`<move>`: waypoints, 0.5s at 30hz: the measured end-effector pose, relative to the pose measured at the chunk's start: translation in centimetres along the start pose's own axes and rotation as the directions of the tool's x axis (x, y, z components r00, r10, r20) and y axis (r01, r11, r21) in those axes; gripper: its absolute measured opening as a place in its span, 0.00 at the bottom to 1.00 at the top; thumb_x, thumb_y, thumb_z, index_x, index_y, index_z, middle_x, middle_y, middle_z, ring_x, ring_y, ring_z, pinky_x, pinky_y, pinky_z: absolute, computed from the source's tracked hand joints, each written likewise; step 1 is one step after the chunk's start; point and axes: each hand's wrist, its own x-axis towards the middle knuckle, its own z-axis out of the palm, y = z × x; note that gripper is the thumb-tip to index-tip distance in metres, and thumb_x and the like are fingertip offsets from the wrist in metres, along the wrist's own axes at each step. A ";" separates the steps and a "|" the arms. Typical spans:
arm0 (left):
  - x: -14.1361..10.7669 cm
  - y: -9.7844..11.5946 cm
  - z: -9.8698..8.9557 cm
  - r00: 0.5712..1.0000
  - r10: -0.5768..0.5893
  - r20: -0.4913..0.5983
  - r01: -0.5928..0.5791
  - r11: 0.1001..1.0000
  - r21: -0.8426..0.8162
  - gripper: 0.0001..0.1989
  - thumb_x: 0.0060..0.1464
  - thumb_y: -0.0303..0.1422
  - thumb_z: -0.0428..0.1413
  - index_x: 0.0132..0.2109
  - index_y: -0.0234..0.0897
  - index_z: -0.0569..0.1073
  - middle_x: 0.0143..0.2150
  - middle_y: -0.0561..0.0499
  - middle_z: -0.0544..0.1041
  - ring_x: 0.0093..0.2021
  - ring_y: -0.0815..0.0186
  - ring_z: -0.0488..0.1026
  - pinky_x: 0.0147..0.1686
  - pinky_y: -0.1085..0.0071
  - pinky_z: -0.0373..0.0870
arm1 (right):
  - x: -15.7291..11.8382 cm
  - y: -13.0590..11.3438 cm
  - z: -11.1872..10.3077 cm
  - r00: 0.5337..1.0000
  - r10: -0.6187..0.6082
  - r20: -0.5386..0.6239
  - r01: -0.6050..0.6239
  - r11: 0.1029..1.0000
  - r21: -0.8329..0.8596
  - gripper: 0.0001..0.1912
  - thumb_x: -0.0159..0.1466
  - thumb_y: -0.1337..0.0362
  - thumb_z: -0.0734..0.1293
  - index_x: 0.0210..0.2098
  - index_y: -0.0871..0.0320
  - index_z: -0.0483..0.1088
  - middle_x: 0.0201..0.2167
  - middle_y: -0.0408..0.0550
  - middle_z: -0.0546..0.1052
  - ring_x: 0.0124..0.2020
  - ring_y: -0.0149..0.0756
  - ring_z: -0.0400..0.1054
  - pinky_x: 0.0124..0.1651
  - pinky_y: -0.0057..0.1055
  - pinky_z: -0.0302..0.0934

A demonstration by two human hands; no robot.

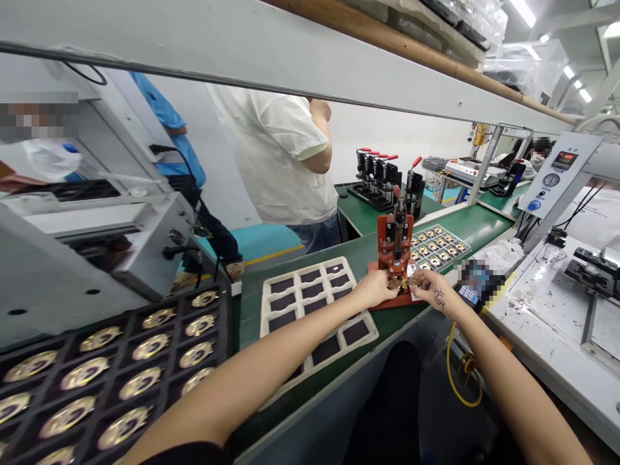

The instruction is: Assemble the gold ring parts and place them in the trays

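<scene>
A red toggle press (387, 234) stands upright on the green bench. At its base, my left hand (376, 288) is closed on a small round metal part (394, 283) under the plunger. Just to the right, my right hand (430, 288) pinches another round metal part (414, 281) beside the press base. A white tray (265, 316) with black compartments lies under my left forearm; one small piece (335, 268) sits in its far right compartment. Behind the press, a clear tray (465, 246) holds several round gold and white parts.
A black tray (121, 352) of several gold round parts fills the lower left. Black presses with red handles (378, 169) stand behind. A person in a white shirt (285, 155) stands across the bench. A white machine (552, 174) is at right, near a yellow hose (450, 374).
</scene>
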 end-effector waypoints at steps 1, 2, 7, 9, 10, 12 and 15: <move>-0.6 0.0 -0.6 1.000 -0.002 0.001 0.002 1.000 -0.013 0.08 0.47 0.36 0.66 0.34 0.36 0.79 0.24 0.54 0.74 0.28 0.62 0.72 0.30 0.69 0.63 | 0.4 0.1 0.3 1.000 -0.007 0.016 0.007 1.000 -0.007 0.15 0.66 0.57 0.71 0.49 0.58 0.75 0.33 0.45 0.77 0.29 0.34 0.67 0.34 0.30 0.64; -1.3 0.0 -1.3 1.000 -0.005 0.003 0.005 1.000 -0.028 0.10 0.47 0.37 0.66 0.35 0.36 0.80 0.23 0.54 0.73 0.27 0.63 0.71 0.30 0.69 0.63 | 0.9 0.1 0.6 0.999 -0.016 0.034 0.017 1.000 -0.015 0.14 0.65 0.58 0.71 0.48 0.58 0.76 0.34 0.46 0.77 0.29 0.34 0.67 0.35 0.30 0.64; -5.2 -0.3 -7.3 0.998 -0.032 -0.051 0.026 0.992 -0.120 0.20 0.50 0.46 0.67 0.45 0.36 0.82 0.32 0.52 0.77 0.31 0.64 0.72 0.32 0.70 0.68 | 3.7 -0.9 2.3 0.989 -0.087 0.123 0.095 0.994 -0.062 0.11 0.60 0.62 0.77 0.41 0.58 0.80 0.39 0.49 0.78 0.40 0.41 0.72 0.45 0.34 0.68; -7.0 -0.5 -9.7 0.993 -0.093 -0.078 0.068 0.960 -0.273 0.23 0.48 0.46 0.69 0.46 0.36 0.80 0.37 0.49 0.80 0.34 0.63 0.76 0.35 0.69 0.73 | 4.2 -1.6 2.4 0.983 -0.113 0.145 0.124 0.990 -0.073 0.12 0.58 0.64 0.79 0.42 0.57 0.81 0.42 0.50 0.79 0.44 0.44 0.74 0.49 0.35 0.69; -7.9 -0.5 -10.7 0.987 -0.134 -0.084 0.093 0.922 -0.375 0.24 0.47 0.46 0.71 0.46 0.36 0.79 0.38 0.49 0.80 0.34 0.63 0.77 0.36 0.68 0.75 | 4.1 -1.8 2.2 0.981 -0.121 0.149 0.134 0.988 -0.079 0.13 0.57 0.64 0.80 0.41 0.56 0.82 0.42 0.50 0.80 0.45 0.44 0.74 0.49 0.35 0.69; -10.1 -0.7 -12.5 0.971 -0.221 -0.089 0.137 0.824 -0.551 0.26 0.45 0.45 0.74 0.46 0.37 0.77 0.38 0.49 0.80 0.32 0.64 0.77 0.34 0.67 0.76 | 3.8 -2.3 1.1 0.981 -0.130 0.142 0.145 0.984 -0.100 0.12 0.55 0.63 0.81 0.38 0.56 0.81 0.39 0.48 0.80 0.41 0.42 0.75 0.45 0.33 0.70; -13.6 -0.8 -14.9 0.943 -0.304 -0.133 0.164 0.777 -0.608 0.27 0.46 0.44 0.75 0.48 0.37 0.77 0.37 0.50 0.81 0.30 0.66 0.76 0.33 0.68 0.76 | 3.9 -3.3 -2.2 0.990 -0.126 0.059 0.134 0.978 -0.157 0.12 0.61 0.57 0.79 0.29 0.58 0.79 0.26 0.44 0.78 0.27 0.35 0.72 0.33 0.29 0.65</move>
